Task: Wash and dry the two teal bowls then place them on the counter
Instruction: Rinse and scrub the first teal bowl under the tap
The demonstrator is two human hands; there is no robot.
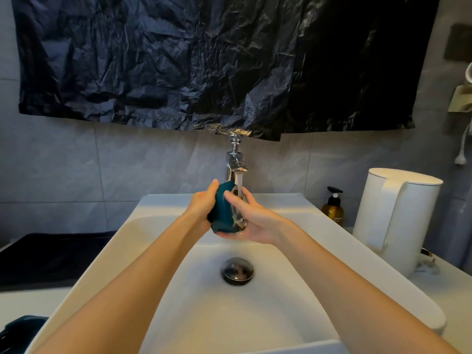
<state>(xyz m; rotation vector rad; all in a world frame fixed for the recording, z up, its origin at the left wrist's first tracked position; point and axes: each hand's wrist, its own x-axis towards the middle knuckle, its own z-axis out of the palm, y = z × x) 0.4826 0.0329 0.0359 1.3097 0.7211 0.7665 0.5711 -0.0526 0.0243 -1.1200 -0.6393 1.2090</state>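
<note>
**Head view: rinsing the first bowl under the tap**

Both hands hold one teal bowl (222,212), tipped on its side in the tap's (236,162) stream at 12 o'clock over the sink (204,315). The left hand (204,203) wraps its outer wall and the right hand (252,221) pinches the rim. Turn it slowly so water reaches every side, and grip firmly because wet glaze is probably slippery. The second bowl (20,328) sits at 7 o'clock, beside the sink.

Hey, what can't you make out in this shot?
Head view: inside of the held teal bowl, blurred by running water, partly covered by the right hand.
Head view: second teal bowl, cut off at the bottom-left corner.
Head view: amber bottle, label too small to read.
</note>
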